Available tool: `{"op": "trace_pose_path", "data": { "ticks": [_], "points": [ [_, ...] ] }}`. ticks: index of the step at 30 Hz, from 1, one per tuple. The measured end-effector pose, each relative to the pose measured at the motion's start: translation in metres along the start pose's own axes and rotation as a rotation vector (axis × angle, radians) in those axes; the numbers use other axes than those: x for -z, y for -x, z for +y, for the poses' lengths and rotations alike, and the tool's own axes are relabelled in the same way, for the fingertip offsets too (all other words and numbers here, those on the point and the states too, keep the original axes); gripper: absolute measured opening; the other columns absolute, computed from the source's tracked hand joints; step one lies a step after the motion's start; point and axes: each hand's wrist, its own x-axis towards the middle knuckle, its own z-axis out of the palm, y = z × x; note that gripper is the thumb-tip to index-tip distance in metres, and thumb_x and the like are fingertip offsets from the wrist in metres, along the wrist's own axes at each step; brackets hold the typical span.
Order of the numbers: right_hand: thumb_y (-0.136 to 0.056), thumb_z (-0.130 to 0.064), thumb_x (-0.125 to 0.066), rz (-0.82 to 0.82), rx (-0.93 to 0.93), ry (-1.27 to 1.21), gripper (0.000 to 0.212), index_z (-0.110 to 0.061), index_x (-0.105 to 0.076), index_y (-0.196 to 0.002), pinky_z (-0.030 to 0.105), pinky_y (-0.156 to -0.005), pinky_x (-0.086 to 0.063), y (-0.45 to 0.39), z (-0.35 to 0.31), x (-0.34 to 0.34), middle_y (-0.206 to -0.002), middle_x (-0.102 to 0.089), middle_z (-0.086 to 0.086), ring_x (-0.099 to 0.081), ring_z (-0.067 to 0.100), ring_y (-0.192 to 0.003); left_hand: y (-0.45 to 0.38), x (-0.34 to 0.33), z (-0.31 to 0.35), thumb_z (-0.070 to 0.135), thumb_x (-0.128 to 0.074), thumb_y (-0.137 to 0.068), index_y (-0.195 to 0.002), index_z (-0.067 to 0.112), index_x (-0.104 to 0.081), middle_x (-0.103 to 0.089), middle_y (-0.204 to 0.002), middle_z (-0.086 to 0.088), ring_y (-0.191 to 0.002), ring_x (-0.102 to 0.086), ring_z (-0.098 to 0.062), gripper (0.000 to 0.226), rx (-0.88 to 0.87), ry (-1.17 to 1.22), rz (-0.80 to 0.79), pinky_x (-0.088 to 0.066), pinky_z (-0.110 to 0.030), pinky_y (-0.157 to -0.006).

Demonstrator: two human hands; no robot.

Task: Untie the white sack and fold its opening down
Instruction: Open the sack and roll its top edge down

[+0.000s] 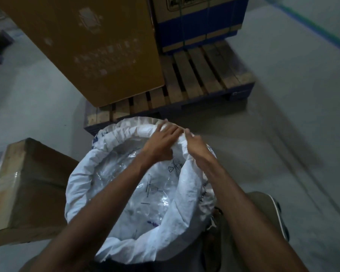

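View from the head camera. The white woven plastic sack [137, 193] stands open on the grey floor [283, 114], its mouth wide and its rim already rolled outward into a thick cuff along the left and near sides. Both grips meet at the far rim: the left hand [162, 142] and the right hand [195, 148] lie side by side, almost touching, fingers curled over and pinching the same stretch of cuff. From the grips the sack body lies below and toward the person; the loosest, highest rim runs back from the right hand, so that hand seems nearer the remaining fold. A wooden pallet [194, 81] lies just beyond.
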Motion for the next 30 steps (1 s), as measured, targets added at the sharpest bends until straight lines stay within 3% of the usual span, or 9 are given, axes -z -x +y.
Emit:
{"op": "trace_pose_path", "data": {
  "ticks": [3, 6, 9, 14, 17, 21, 24, 27, 30],
  "points": [
    [-0.107, -0.057, -0.028, -0.106, -0.095, -0.171, 0.070, -0.003, -0.050, -0.146, 0.031, -0.085, -0.041, 0.009, -0.002, 0.009, -0.140, -0.058, 0.022, -0.058, 0.036, -0.127, -0.009, 0.000, 0.018, 0.016, -0.079, -0.063, -0.106, 0.011, -0.063, -0.068, -0.105, -0.010, -0.099, -0.064, -0.033, 0.046, 0.068, 0.072, 0.084, -0.043, -0.042, -0.092],
    [-0.106, -0.057, -0.031, -0.125, 0.011, -0.197, 0.069, -0.002, -0.053, -0.141, 0.040, -0.098, -0.045, 0.018, 0.012, 0.014, -0.139, -0.058, 0.020, -0.054, 0.038, -0.131, -0.031, 0.009, 0.027, 0.031, -0.071, -0.081, -0.103, 0.017, -0.069, -0.073, -0.106, -0.006, -0.101, -0.067, -0.028, 0.026, 0.160, -0.040, -0.094, -0.046, -0.042, -0.093],
    [-0.104, -0.059, -0.034, 0.129, 0.107, 0.233, 0.069, -0.005, -0.046, -0.145, 0.047, -0.110, -0.037, 0.033, 0.042, 0.007, -0.148, -0.045, 0.021, -0.043, 0.042, -0.137, -0.046, 0.012, 0.032, 0.030, -0.061, -0.092, -0.115, 0.014, -0.067, -0.069, -0.117, -0.010, -0.108, -0.065, -0.028, 0.029, 0.242, -0.095, -0.308, -0.047, -0.041, -0.093],
    [-0.108, -0.038, -0.044, 0.181, -0.075, 0.029, 0.050, 0.003, -0.051, -0.135, 0.041, -0.102, -0.043, 0.042, 0.059, -0.009, -0.140, -0.055, 0.026, -0.053, 0.042, -0.130, -0.053, 0.018, 0.034, 0.030, -0.061, -0.092, -0.124, 0.012, -0.065, -0.067, -0.125, -0.013, -0.112, -0.064, -0.029, 0.037, 0.199, -0.175, -0.449, -0.049, -0.040, -0.092],
    [-0.105, -0.036, -0.055, 0.217, -0.144, -0.241, 0.047, 0.002, -0.056, -0.133, 0.039, -0.099, -0.046, 0.031, 0.053, -0.002, -0.135, -0.061, 0.024, -0.058, 0.039, -0.124, -0.041, 0.020, 0.023, 0.039, -0.059, -0.095, -0.145, 0.019, -0.047, -0.048, -0.148, -0.015, -0.136, -0.046, -0.035, 0.055, 0.098, 0.009, -0.419, -0.033, -0.050, -0.114],
    [-0.106, -0.026, -0.053, 0.147, -0.256, -0.351, 0.045, 0.005, -0.053, -0.138, 0.036, -0.094, -0.047, 0.018, 0.053, 0.010, -0.139, -0.059, 0.023, -0.058, 0.039, -0.127, -0.019, 0.012, 0.012, 0.049, -0.033, -0.108, -0.150, 0.029, -0.043, -0.040, -0.158, -0.005, -0.149, -0.030, -0.025, 0.048, -0.025, 0.210, -0.410, -0.007, -0.058, -0.124],
    [-0.107, -0.019, -0.046, 0.044, -0.189, -0.393, 0.037, 0.004, -0.057, -0.134, 0.031, -0.079, -0.049, 0.016, 0.057, 0.011, -0.133, -0.063, 0.022, -0.062, 0.037, -0.121, -0.011, 0.007, 0.024, 0.034, -0.039, -0.105, -0.126, 0.022, -0.057, -0.061, -0.118, -0.002, -0.116, -0.054, -0.023, 0.030, -0.063, 0.138, -0.296, -0.026, -0.055, -0.118],
    [-0.106, -0.040, -0.042, 0.074, -0.170, -0.292, 0.049, -0.003, -0.060, -0.133, 0.037, -0.092, -0.051, 0.018, 0.059, 0.009, -0.134, -0.064, 0.019, -0.064, 0.035, -0.114, -0.018, 0.009, 0.039, 0.028, -0.044, -0.095, -0.084, 0.021, -0.054, -0.049, -0.076, 0.005, -0.087, -0.056, -0.022, 0.017, 0.030, 0.050, -0.236, -0.038, -0.043, -0.093],
    [-0.100, -0.060, -0.044, 0.247, -0.130, -0.010, 0.072, -0.004, -0.050, -0.144, 0.047, -0.109, -0.039, 0.035, 0.071, -0.002, -0.147, -0.050, 0.021, -0.048, 0.040, -0.133, -0.026, 0.009, 0.054, 0.032, -0.046, -0.090, -0.070, 0.021, -0.047, -0.056, -0.076, -0.001, -0.085, -0.060, -0.025, 0.023, 0.189, 0.027, -0.292, -0.034, -0.048, -0.103]
  ]
}}
